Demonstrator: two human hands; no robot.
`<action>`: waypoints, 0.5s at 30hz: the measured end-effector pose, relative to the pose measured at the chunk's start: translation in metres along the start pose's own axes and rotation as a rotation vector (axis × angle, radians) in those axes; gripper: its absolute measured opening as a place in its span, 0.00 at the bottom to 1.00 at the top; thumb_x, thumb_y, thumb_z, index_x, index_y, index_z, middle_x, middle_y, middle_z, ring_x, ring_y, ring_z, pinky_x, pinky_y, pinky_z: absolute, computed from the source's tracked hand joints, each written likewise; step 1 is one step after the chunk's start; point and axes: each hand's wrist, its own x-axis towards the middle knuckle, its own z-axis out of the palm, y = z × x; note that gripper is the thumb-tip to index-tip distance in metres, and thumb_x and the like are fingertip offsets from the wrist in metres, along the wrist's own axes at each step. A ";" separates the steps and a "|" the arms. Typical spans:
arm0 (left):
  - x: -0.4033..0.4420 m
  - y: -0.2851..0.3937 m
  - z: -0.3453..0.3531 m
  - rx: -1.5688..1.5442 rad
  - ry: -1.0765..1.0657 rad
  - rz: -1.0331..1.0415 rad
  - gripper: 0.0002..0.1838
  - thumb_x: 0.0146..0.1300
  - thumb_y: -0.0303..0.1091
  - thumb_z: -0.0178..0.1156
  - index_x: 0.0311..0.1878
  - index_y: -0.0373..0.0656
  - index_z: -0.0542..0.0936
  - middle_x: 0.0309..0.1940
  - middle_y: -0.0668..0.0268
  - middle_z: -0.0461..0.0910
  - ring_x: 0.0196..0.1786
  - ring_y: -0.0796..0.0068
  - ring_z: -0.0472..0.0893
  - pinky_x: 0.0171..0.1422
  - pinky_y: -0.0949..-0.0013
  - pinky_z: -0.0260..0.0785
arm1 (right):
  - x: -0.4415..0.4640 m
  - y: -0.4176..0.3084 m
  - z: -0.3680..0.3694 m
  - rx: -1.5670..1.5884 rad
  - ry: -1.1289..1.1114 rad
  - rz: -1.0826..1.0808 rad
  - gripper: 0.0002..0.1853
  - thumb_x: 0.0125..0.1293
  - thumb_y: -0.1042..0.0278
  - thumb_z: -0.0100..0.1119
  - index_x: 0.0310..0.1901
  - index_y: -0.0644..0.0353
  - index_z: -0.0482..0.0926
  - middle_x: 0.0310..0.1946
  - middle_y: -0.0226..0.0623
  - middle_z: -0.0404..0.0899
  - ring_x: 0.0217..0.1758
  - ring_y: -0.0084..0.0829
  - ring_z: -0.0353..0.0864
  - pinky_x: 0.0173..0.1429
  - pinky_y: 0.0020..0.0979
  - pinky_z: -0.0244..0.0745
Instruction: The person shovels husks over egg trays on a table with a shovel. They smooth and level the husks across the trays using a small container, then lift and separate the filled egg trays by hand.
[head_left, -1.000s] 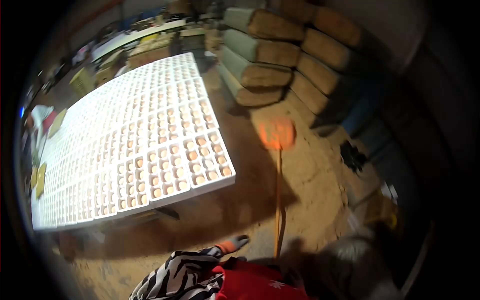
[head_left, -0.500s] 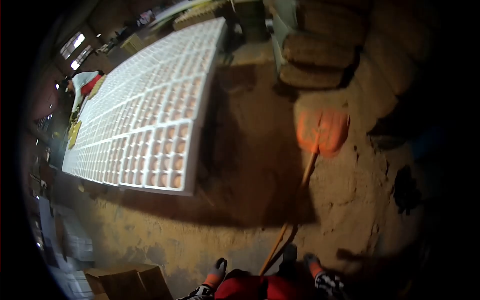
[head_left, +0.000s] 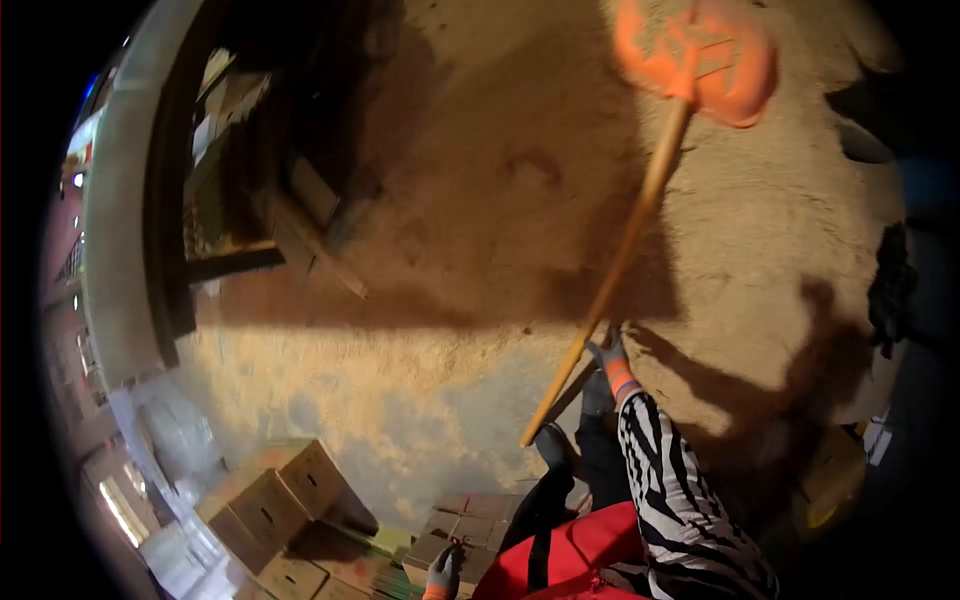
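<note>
An orange shovel (head_left: 735,65) lies on the dusty floor, its wooden handle (head_left: 632,240) running down toward my feet. My right hand (head_left: 612,362), in a grey and orange glove, reaches down to the lower handle. Its fingers are apart, with the tips at the handle's edge; I cannot make out a closed grip. At the bottom, my left hand (head_left: 441,575), gloved alike, hangs beside the red apron (head_left: 570,545). Its fingers look loosely apart, and nothing shows in them.
Cardboard boxes (head_left: 265,510) stand at lower left, near clear plastic wrapping (head_left: 175,430). A table's pale edge (head_left: 120,230) runs along the left, with wooden legs and planks below. Loose brownish material covers the floor (head_left: 470,200). A dark object (head_left: 888,290) is at far right.
The view has tipped downward, and the egg trays and the other person have left it. My right hand has come down from beside my body to the shovel handle.
</note>
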 end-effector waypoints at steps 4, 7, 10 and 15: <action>-0.006 0.051 0.057 0.022 0.103 0.076 0.19 0.68 0.35 0.53 0.57 0.32 0.73 0.51 0.59 0.78 0.53 0.70 0.77 0.57 0.70 0.68 | 0.016 -0.083 0.028 0.420 -0.197 0.147 0.30 0.49 0.49 0.72 0.45 0.66 0.75 0.37 0.42 0.78 0.42 0.37 0.76 0.47 0.34 0.71; 0.002 0.039 0.055 0.548 0.216 0.465 0.33 0.59 0.41 0.64 0.63 0.34 0.66 0.57 0.49 0.72 0.60 0.56 0.71 0.64 0.60 0.62 | -0.020 -0.143 0.013 0.542 -0.306 0.393 0.20 0.52 0.49 0.70 0.28 0.58 0.75 0.18 0.32 0.73 0.20 0.29 0.72 0.28 0.31 0.70; -0.023 0.086 0.058 1.050 0.356 0.527 0.56 0.38 0.59 0.71 0.67 0.37 0.59 0.64 0.47 0.61 0.67 0.43 0.57 0.69 0.47 0.48 | -0.095 -0.241 -0.018 0.890 -0.267 0.443 0.13 0.54 0.61 0.69 0.29 0.55 0.72 0.18 0.31 0.69 0.19 0.29 0.73 0.30 0.32 0.73; -0.075 0.106 0.012 1.121 0.376 0.663 0.56 0.33 0.60 0.72 0.67 0.44 0.61 0.58 0.48 0.69 0.60 0.49 0.68 0.65 0.51 0.57 | -0.171 -0.393 -0.098 0.990 -0.100 0.398 0.12 0.53 0.65 0.69 0.30 0.52 0.72 0.20 0.26 0.67 0.18 0.26 0.69 0.27 0.31 0.74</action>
